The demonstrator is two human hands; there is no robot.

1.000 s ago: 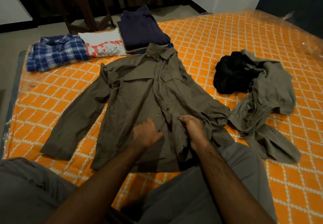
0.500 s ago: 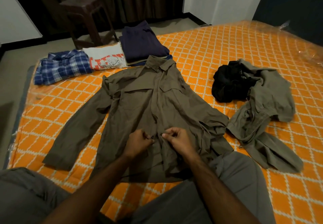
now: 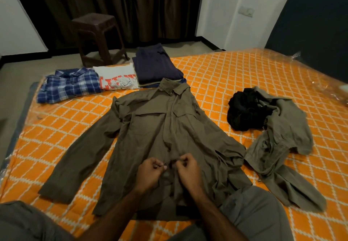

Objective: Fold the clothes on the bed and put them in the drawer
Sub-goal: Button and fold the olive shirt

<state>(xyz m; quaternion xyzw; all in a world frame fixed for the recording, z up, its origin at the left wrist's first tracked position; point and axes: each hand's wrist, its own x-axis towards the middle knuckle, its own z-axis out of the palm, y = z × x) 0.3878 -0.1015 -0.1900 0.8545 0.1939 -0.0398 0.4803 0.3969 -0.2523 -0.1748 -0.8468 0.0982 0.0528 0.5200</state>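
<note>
Pinching the shirt [image 3: 150, 128] placket at lower centre, left hand [image 3: 149, 173] and right hand [image 3: 188, 171] fasten a button before folding.

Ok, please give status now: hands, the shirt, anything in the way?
Both hands, left hand and right hand, pinching olive shirt placket at a button. Shirt flat, unfolded. Crumpled clothes beside it, not blocking.

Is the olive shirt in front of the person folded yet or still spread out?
Spread out. The olive shirt lies flat, one sleeve extended; both hands, left hand and right hand, pinch its button placket.
</note>
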